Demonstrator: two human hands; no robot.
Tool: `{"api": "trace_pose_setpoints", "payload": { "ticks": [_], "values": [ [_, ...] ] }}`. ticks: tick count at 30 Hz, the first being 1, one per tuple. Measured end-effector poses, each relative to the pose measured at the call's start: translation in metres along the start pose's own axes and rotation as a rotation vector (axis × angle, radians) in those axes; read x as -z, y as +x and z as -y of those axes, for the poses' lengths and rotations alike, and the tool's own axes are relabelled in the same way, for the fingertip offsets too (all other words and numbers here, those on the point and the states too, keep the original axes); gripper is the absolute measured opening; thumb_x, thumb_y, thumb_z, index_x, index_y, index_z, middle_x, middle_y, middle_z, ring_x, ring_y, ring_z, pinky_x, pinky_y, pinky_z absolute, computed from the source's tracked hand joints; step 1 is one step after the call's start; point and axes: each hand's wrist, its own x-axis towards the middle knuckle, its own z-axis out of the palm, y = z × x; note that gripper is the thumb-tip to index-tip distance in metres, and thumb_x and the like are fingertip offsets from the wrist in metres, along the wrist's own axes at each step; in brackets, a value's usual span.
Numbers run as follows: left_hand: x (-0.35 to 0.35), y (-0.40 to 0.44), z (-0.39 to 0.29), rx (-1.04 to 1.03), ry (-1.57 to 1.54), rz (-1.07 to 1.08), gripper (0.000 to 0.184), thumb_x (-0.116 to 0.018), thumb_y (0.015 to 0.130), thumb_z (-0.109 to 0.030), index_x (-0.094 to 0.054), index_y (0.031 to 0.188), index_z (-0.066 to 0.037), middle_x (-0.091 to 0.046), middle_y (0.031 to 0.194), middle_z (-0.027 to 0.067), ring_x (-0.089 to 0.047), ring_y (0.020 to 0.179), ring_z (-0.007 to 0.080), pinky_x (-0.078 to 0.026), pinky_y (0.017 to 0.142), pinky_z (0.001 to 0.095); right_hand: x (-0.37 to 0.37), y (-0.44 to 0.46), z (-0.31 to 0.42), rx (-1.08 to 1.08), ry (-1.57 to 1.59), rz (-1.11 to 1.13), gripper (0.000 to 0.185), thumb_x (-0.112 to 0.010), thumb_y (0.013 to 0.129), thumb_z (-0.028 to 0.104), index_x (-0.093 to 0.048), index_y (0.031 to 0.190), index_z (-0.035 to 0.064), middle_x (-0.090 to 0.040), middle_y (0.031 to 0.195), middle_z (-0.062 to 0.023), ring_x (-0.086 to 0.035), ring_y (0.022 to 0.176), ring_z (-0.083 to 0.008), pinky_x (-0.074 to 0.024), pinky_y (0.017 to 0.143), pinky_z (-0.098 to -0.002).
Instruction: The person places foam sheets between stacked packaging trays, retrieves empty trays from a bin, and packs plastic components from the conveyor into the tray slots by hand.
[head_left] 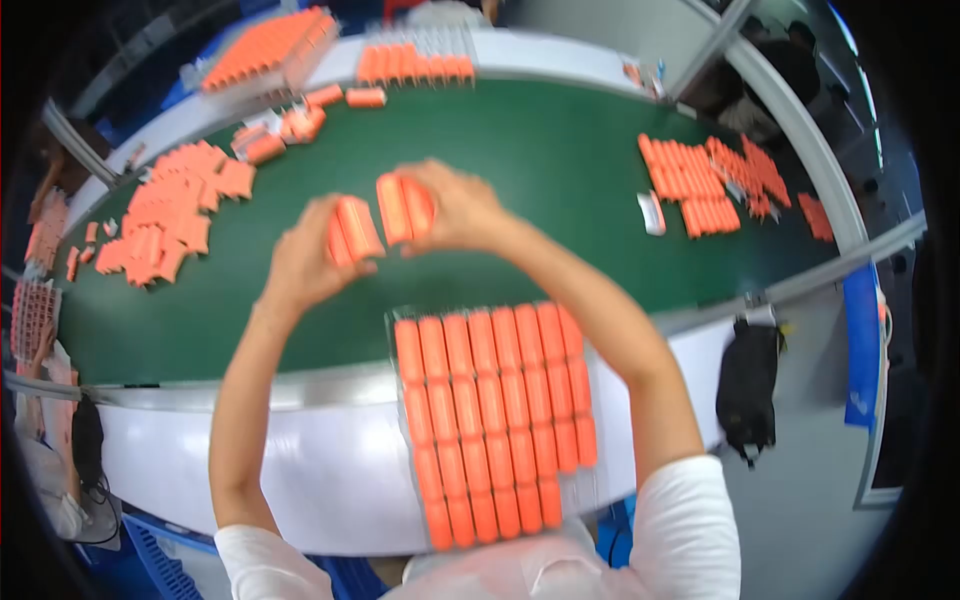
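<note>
My left hand (305,255) is closed around a small group of orange cylinders (355,232) above the green surface. A short gap away, my right hand (455,208) grips another group of orange cylinders (395,210), its fingers wrapped over their far side. Each group seems to be about two cylinders side by side; the fingers hide the rest. Nearer my body, below both hands, a clear plastic tray (580,490) carries rows of the same orange cylinders (485,410). A few places at its near right corner hold no cylinder.
Heaped orange cylinders (170,205) lie on the green belt (510,130) at left, more cylinders (690,180) at right. Beyond the belt are a partly filled tray (420,45) and a stack of full trays (275,50). A metal frame (800,100) and black bag (748,385) flank the right.
</note>
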Motion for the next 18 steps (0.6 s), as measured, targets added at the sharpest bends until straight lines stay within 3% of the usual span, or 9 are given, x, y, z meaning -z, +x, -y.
{"api": "trace_pose_setpoints", "payload": {
  "ticks": [1,2,6,13,14,15,18],
  "values": [
    [0.000,-0.012,-0.011,-0.063,-0.007,-0.049,0.083,-0.088,0.061,-0.027,-0.048,0.131,-0.005,-0.058,0.124,0.0149,-0.060,0.110,0.0380,-0.053,0.088,0.0437,0.034,-0.023,0.015,-0.083,0.010,0.061,0.089,-0.089,0.056,0.044,-0.054,0.133,0.0157,-0.059,0.123,-0.0090,-0.060,0.112,-0.0319,-0.0509,0.092,-0.0430],
    [0.008,-0.023,-0.040,0.002,-0.017,-0.011,0.080,-0.088,0.063,-0.023,-0.049,0.130,-0.004,-0.060,0.123,0.0146,-0.061,0.109,0.0375,-0.053,0.088,0.0422,0.057,-0.053,0.021,-0.110,0.025,0.037,0.087,-0.088,0.057,0.043,-0.055,0.132,0.0140,-0.060,0.121,-0.0090,-0.061,0.110,-0.0306,-0.0507,0.091,-0.0408],
    [0.021,-0.087,-0.118,0.051,-0.238,0.029,0.077,-0.089,0.063,-0.014,-0.050,0.129,-0.005,-0.062,0.119,0.0115,-0.064,0.102,0.0334,-0.055,0.085,0.0399,0.116,-0.194,0.051,-0.243,0.067,0.102,0.078,-0.088,0.058,0.025,-0.055,0.128,0.0121,-0.060,0.118,-0.0077,-0.061,0.108,-0.0298,-0.0508,0.089,-0.0394],
    [0.027,-0.195,-0.206,0.066,-0.273,0.285,0.081,-0.090,0.060,-0.021,-0.049,0.128,-0.007,-0.059,0.123,0.0127,-0.063,0.105,0.0336,-0.056,0.081,0.0404,0.129,-0.367,0.140,-0.486,-0.025,0.507,0.069,-0.082,0.065,0.030,-0.056,0.127,0.0157,-0.059,0.120,-0.0079,-0.064,0.096,-0.0331,-0.0540,0.077,-0.0435],
    [0.025,-0.203,-0.214,0.119,-0.302,0.314,0.084,-0.091,0.058,-0.020,-0.049,0.129,-0.006,-0.059,0.125,0.0124,-0.062,0.108,0.0335,-0.055,0.086,0.0401,0.125,-0.378,0.146,-0.504,-0.040,0.529,0.069,-0.081,0.066,0.031,-0.055,0.128,0.0163,-0.059,0.121,-0.0077,-0.064,0.095,-0.0332,-0.0542,0.075,-0.0434],
    [0.021,-0.208,-0.218,0.172,-0.332,0.342,0.087,-0.092,0.057,-0.018,-0.049,0.131,-0.006,-0.058,0.126,0.0121,-0.061,0.112,0.0335,-0.053,0.090,0.0398,0.120,-0.383,0.149,-0.519,-0.093,0.524,0.077,-0.085,0.063,0.031,-0.053,0.131,0.0170,-0.057,0.125,-0.0076,-0.064,0.096,-0.0336,-0.0547,0.075,-0.0434],
    [0.013,-0.214,-0.223,0.160,-0.302,0.315,0.086,-0.092,0.057,-0.017,-0.049,0.130,-0.005,-0.058,0.125,0.0115,-0.062,0.110,0.0321,-0.054,0.090,0.0394,0.115,-0.388,0.149,-0.541,-0.091,0.568,0.086,-0.088,0.058,0.029,-0.050,0.134,0.0151,-0.054,0.129,-0.0079,-0.063,0.099,-0.0339,-0.0545,0.077,-0.0442]
  ]
}}
